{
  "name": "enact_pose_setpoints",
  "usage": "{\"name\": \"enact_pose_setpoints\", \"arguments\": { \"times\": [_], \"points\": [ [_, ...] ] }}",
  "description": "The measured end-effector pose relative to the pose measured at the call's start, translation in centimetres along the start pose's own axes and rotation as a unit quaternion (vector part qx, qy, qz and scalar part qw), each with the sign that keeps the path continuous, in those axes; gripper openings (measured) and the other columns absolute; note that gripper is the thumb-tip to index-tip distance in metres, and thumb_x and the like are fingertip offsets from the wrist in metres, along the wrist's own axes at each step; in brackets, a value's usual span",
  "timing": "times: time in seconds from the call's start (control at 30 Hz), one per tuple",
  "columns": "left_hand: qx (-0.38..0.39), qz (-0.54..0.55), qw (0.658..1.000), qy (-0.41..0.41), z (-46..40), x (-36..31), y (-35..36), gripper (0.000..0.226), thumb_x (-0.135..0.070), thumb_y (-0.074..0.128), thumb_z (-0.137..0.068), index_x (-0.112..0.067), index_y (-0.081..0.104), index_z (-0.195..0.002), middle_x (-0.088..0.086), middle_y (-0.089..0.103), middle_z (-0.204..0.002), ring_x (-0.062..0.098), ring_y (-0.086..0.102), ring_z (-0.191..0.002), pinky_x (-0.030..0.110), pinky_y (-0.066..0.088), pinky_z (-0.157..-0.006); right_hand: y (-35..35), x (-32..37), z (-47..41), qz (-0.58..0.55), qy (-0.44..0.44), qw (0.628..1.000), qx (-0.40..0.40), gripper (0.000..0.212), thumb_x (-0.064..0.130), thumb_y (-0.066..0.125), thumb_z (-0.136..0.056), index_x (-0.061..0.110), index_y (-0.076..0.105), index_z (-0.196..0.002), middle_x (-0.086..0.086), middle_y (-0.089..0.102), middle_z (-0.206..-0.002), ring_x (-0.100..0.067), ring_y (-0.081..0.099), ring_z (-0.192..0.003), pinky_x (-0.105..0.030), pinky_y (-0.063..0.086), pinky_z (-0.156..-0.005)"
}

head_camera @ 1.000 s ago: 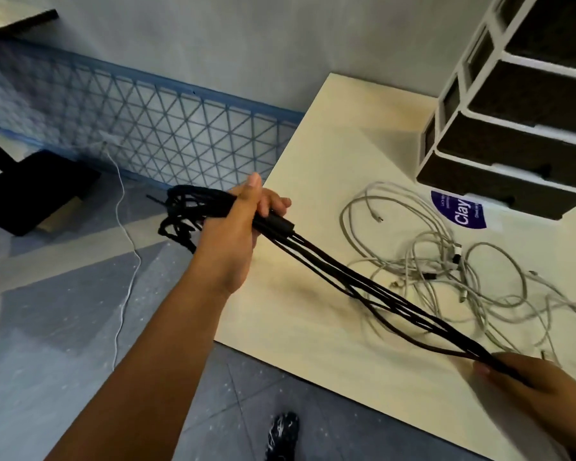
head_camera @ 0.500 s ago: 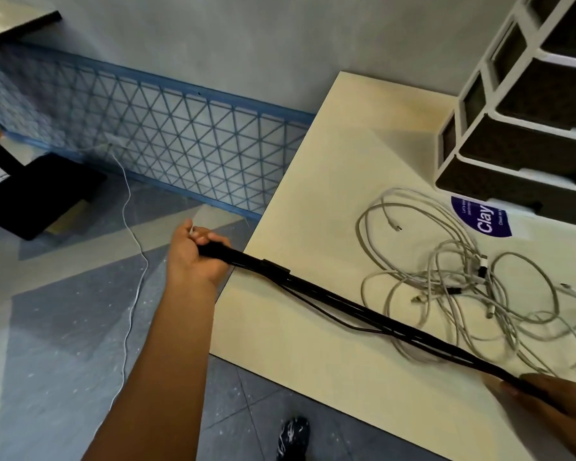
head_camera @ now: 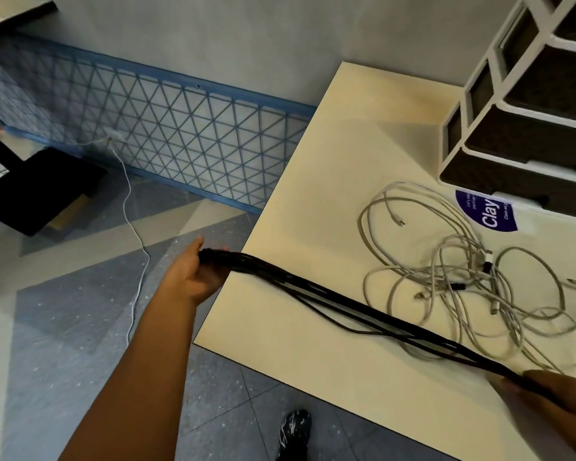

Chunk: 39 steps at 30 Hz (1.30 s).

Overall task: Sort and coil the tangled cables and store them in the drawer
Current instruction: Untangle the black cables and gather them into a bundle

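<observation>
On the pale cream rectangular tabletop, the white-framed drawer unit with dark fronts stands shut at the far right, and nothing appears stored yet. The folded bundle of black cable is stretched across the near edge, the left hand gripping one end off the table and the right hand gripping the other, while the tangled heap of pale grey cables lies unsorted beside it. A round purple sticker by the drawers reads "Clay"; its small print is illegible.

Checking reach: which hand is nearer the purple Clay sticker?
Right. The right hand grips the black cables on the table, below the sticker. The left hand holds their other end beyond the table's left edge.
</observation>
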State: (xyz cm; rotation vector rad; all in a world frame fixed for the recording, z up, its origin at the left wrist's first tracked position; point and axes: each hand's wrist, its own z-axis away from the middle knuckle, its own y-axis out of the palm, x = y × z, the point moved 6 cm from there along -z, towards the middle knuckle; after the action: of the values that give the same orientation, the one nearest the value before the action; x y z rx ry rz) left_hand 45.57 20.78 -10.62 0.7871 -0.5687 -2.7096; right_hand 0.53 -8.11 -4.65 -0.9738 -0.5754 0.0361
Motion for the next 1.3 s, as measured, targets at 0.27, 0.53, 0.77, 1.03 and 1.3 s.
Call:
{"name": "enact_pose_setpoints", "arguments": {
  "times": [0.27, 0.53, 0.77, 1.03, 1.3],
  "points": [
    [-0.248, -0.673, 0.679, 0.157, 4.9, -3.4, -5.2, 0.106, -0.079, 0.003, -0.085, 0.003, 0.053, -0.131, 0.031, 0.06, -0.119, 0.044, 0.056, -0.111, 0.053, 0.039, -0.103, -1.7, 3.6, 1.2, 0.076, -0.044, 0.994, 0.061, 0.087, 0.108, 0.015, -0.04, 0.05, 0.064, -0.084, 0.022, 0.066, -0.066, -0.001, 0.064, -0.067, -0.025, 0.048, -0.063],
    [0.164, -0.664, 0.398, 0.611, 20.6, 9.4, 12.3, 0.049, -0.028, 0.057, -0.083, -0.016, 0.05, -0.129, 0.003, 0.052, -0.122, 0.019, 0.044, -0.113, 0.03, 0.03, -0.089, -1.6, 3.8, 1.8, 0.096, -0.09, 0.988, 0.086, 0.047, 0.062, 0.048, -0.089, 0.02, 0.065, -0.076, 0.0, 0.065, -0.071, -0.009, 0.061, -0.069, -0.029, 0.048, -0.066],
    [0.319, -0.74, 0.19, 0.56, 21.3, 31.1, 16.7, 0.058, -0.024, 0.043, -0.074, -0.012, 0.052, -0.13, 0.005, 0.064, -0.118, 0.025, 0.057, -0.106, 0.036, 0.031, -0.098, -1.3, 4.2, 1.6, 0.111, -0.18, 0.972, 0.098, 0.031, 0.034, 0.048, -0.097, 0.012, 0.066, -0.11, -0.013, 0.07, -0.108, -0.026, 0.063, -0.097, -0.03, 0.044, -0.074],
    [0.288, -0.737, 0.235, 0.565, 19.7, 32.9, 17.0, 0.029, -0.028, 0.044, -0.084, -0.019, 0.053, -0.11, 0.0, 0.059, -0.096, 0.019, 0.042, -0.089, 0.034, 0.028, -0.078, -1.6, 1.7, 0.6, -0.177, -0.112, 0.931, 0.298, 0.015, 0.02, 0.055, -0.093, 0.01, 0.062, -0.083, -0.008, 0.053, -0.07, -0.019, 0.047, -0.058, -0.027, 0.04, -0.053],
    [0.256, -0.759, 0.232, 0.552, 19.3, 32.6, 17.1, 0.022, -0.026, 0.038, -0.085, -0.018, 0.051, -0.1, 0.0, 0.055, -0.093, 0.021, 0.04, -0.087, 0.034, 0.025, -0.074, -4.1, -6.6, 4.1, -0.333, -0.13, 0.832, 0.424, 0.021, 0.01, 0.055, -0.097, 0.008, 0.046, -0.078, -0.009, 0.045, -0.06, -0.022, 0.048, -0.052, -0.033, 0.047, -0.057]
  ]
}}
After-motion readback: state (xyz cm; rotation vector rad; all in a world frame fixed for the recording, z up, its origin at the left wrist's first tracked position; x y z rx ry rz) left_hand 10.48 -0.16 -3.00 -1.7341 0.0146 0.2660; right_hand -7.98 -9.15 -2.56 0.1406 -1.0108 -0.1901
